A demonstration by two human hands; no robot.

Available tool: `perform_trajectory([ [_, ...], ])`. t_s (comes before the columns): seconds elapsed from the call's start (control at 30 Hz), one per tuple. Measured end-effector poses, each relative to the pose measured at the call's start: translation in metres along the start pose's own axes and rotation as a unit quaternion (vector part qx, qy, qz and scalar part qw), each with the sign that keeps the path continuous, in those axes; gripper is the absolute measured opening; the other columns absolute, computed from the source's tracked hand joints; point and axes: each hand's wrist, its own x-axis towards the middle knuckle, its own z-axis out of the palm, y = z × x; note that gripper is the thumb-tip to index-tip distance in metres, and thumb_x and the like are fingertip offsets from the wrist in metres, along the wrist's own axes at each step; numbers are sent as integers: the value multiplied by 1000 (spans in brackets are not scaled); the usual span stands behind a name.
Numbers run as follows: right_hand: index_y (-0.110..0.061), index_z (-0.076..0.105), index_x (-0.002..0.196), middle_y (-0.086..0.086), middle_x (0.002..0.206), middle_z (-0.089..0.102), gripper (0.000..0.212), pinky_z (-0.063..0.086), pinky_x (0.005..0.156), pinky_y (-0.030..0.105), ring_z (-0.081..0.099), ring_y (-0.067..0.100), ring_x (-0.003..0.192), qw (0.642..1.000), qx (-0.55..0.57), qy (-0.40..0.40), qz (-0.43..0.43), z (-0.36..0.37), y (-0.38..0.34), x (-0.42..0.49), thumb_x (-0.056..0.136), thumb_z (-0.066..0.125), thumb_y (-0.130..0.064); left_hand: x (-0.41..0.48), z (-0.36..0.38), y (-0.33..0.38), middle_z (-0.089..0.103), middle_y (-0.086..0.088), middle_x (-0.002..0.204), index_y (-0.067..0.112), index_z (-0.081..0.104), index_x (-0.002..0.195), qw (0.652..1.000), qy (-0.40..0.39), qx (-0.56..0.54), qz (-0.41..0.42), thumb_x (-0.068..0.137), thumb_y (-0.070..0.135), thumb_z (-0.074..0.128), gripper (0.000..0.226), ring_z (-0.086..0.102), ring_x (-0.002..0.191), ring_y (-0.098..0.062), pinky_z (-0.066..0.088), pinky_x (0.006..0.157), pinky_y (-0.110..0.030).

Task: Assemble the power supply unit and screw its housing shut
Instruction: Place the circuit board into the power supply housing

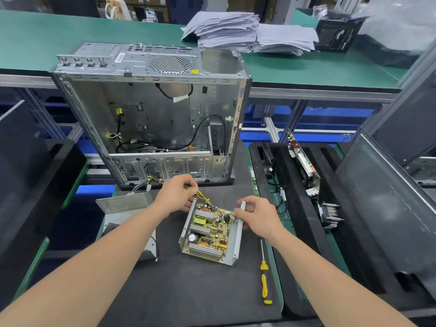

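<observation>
Fingers (pixel 188 184) of left hand (pixel 175 197) curl round yellow wire bundle (pixel 203 197) at far-left corner of PSU housing (pixel 236 244). Right hand (pixel 258 215) fingers pinch far end of housing's right wall.

Surroundings:
- Green bench (pixel 47 36) runs across the back, w/ paper stacks (pixel 226 29) and a black box (pixel 337 36) on it.
- Open PC chassis (pixel 151 109) stands on its side just behind the hands. Bare inside apart from black cables. Its front edge is close to the left knuckles.
- Dark side panel (pixel 382 208) leans at far right.
- Black foam tray (pixel 295 232) sits right of the surface (pixel 188 291), w/ a circuit card (pixel 304 161) upright in a slot.
- Loose metal cover (pixel 127 208) lies left of the housing, partly under the left forearm.
- Yellow-handled screwdriver (pixel 264 279) lies near the surface's right edge, beside the right forearm, apart from the housing.

PSU: mid-surface, turned at an angle, top open. Circuit board (pixel 207 230) sits inside the U-shaped tray.

Materials:
- Housing and cover are dull grey sheet metal w/ folded edges.
- Board is yellowish and crowded: finned alu heatsinks, copper coils, a round capacitor.
- Surface is a dark matt mat.
- Wires are thin, mostly yellow, some black.
</observation>
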Motion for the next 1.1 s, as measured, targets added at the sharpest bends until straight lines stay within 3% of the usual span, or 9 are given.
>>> perform_trajectory([
  [0.2, -18, 69, 113, 1, 88, 77, 20, 63, 78, 45, 77, 24, 77, 999, -36, 8, -7, 3, -1, 1, 95, 73, -25, -6, -5, -11, 75, -6, 84, 19, 60, 91, 993, -22, 112, 39, 103, 19, 61, 12, 75, 66, -12, 65, 63, -35],
  [0.33, -19, 69, 114, -1, 92, 78, 20, 62, 82, 47, 76, 25, 80, 999, -44, 9, -7, 4, -1, 0, 96, 72, -27, -2, -9, -9, 77, -8, 70, 14, 64, 90, 997, -39, 70, -22, 102, 15, 62, 12, 76, 62, -20, 63, 55, -32],
  [0.4, -18, 69, 114, -1, 91, 78, 20, 64, 78, 43, 77, 23, 78, 999, -34, 7, -1, 3, -1, 0, 96, 73, -26, 1, -13, -4, 77, -9, 72, 14, 68, 92, 994, -52, 80, -47, 101, 16, 65, 10, 77, 62, -23, 62, 55, -32],
  [0.53, -14, 70, 115, -2, 92, 77, 22, 57, 53, 19, 72, 2, 62, 1000, -2, 2, 8, 2, 0, 2, 96, 74, -22, 4, -15, -6, 77, -12, 77, 14, 73, 93, 993, -53, 46, -96, 99, 17, 68, 9, 77, 63, -24, 62, 54, -31],
  [0.6, -13, 70, 115, -2, 91, 77, 22, 55, 52, 16, 71, -1, 60, 1000, 13, 0, 7, 3, 2, 1, 96, 74, -21, 1, -11, -13, 75, -14, 76, 14, 75, 95, 995, -29, 0, -99, 99, 18, 70, 8, 75, 61, -23, 63, 56, -32],
  [0.77, -13, 70, 117, -1, 90, 77, 23, 55, 53, 16, 71, -2, 63, 999, 50, -7, 8, 3, 1, -1, 96, 75, -20, -7, 1, -25, 73, -2, 69, 17, 81, 97, 997, 45, -31, -56, 95, 22, 76, 7, 70, 57, -11, 59, 58, -24],
  [0.9, -15, 70, 119, 1, 97, 78, 25, 57, 55, 19, 74, 7, 76, 998, 57, -7, 8, 3, 1, -3, 97, 74, -24, -14, 5, -11, 71, 5, 78, 25, 74, 95, 993, 120, 7, 4, 91, 25, 77, 5, 67, 78, -7, 44, 66, -19],
  [1.03, -19, 70, 121, 3, 108, 73, 25, 63, 62, 27, 72, 15, 85, 999, 42, 0, 3, 4, 0, -6, 97, 73, -28, -26, 11, -8, 70, 3, 89, 25, 64, 104, 996, 65, 45, 42, 92, 25, 71, 14, 65, 85, -9, 43, 69, -19],
  [1.1, -22, 69, 124, 1, 113, 67, 27, 65, 77, 38, 68, 17, 96, 1000, -10, 11, -6, 6, -3, -6, 99, 70, -31, -32, 15, -10, 68, 5, 92, 25, 60, 112, 995, 40, 66, 58, 94, 21, 71, 22, 61, 85, -3, 39, 67, -13],
])
